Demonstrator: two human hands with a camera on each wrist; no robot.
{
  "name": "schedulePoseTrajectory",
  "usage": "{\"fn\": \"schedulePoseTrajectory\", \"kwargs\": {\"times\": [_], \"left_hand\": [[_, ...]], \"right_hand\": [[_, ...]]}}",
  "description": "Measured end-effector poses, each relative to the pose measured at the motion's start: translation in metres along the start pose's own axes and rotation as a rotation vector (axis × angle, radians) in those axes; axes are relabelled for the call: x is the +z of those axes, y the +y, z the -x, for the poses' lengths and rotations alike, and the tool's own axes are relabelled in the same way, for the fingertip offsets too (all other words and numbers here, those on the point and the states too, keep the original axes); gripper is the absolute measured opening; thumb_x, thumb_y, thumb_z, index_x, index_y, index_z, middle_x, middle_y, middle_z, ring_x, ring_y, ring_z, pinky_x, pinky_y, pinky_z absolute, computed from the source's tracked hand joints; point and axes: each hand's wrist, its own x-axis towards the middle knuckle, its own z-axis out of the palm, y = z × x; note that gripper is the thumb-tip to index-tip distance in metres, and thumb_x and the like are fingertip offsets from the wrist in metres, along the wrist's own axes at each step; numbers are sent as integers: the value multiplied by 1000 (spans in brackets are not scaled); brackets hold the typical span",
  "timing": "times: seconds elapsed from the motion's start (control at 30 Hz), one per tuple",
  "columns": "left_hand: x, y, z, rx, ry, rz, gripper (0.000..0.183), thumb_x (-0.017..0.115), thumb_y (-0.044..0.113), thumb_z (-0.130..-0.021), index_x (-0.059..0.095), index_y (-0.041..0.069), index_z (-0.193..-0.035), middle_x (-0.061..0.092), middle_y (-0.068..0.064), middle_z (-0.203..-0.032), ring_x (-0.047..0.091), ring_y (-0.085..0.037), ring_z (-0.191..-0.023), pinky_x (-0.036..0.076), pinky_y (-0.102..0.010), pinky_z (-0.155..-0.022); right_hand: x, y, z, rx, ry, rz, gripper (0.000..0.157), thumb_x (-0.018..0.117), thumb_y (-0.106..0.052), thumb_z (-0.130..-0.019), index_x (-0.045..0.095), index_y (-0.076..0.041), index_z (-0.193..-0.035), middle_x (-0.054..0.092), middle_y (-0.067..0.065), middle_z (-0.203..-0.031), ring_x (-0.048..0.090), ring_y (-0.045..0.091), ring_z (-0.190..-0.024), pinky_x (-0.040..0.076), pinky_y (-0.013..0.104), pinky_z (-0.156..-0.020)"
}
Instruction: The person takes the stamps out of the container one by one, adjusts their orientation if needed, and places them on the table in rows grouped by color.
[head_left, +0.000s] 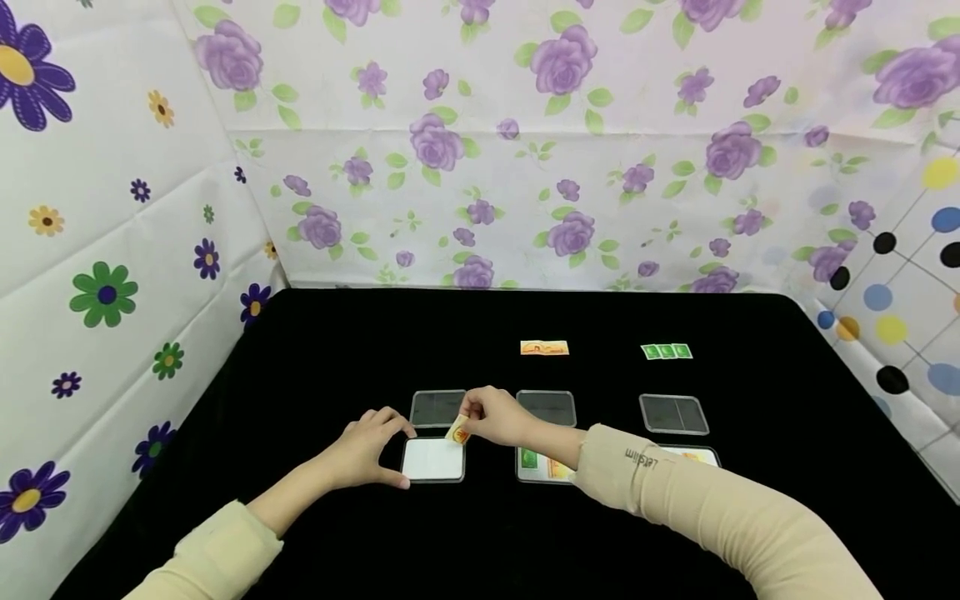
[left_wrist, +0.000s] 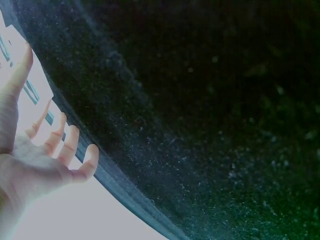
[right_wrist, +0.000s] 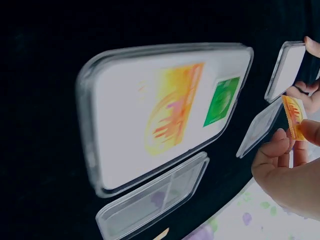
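On my counter (head_left: 337,350), my left hand (head_left: 365,454) is loosely spread, my right hand (head_left: 497,417) pinching. The middle case (head_left: 543,467) already bears printed slips (head_left: 528,459); the left case (head_left: 433,461), still blank, has the pinched yellow-orange slip (head_left: 457,431) at its far-right corner.

Right sleeve (head_left: 697,500): upside-down dark lettering, seemingly "Letslim".

Location: screened tabletop setup — black-covered table (head_left: 480,542), rose-print sheet (head_left: 510,208) behind, daisy-print sheet (head_left: 112,242) left, dot-print sheet (head_left: 911,308) right — surrounding room not identifiable.
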Motion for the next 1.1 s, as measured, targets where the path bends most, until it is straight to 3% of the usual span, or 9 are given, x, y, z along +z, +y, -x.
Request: {"fn": "schedulePoseTrajectory", "kwargs": {"times": [0.5,0.7,0.9,1.1], "left_hand": [[1,-2,4,10,7,15,62,84,40,-62,59,14,-113,56,-7,-119,51,-32,-110,43,-56,-87],[3,-4,4,23,16,10,62,84,40,-62,59,15,-113,56,-6,-119,51,-32,-110,43,-56,-87],[1,-3,2,20,11,10,62,84,39,-63,59,15,-113,55,-6,-119,51,-31,-110,42,-55,-87],[0,-2,2,20,4,14,61,84,39,-63,59,15,-113,55,-6,-119,51,-32,-110,42,-56,-88]], "right_hand": [[-22,18,-12,102,83,2,7,63,4,-82,59,-1,-84,56,4,-69,46,7,-59,39,18,-56],[-33,31,-18,159,141,17,9,66,2,-83,58,-2,-82,58,6,-71,49,10,-62,41,21,-59],[-44,41,-25,222,182,25,2,58,-1,-88,59,-2,-86,63,10,-77,51,12,-64,41,22,-57],[-56,53,-33,244,249,87,10,58,-7,-90,65,0,-88,65,12,-80,53,14,-64,43,26,-60]]}}
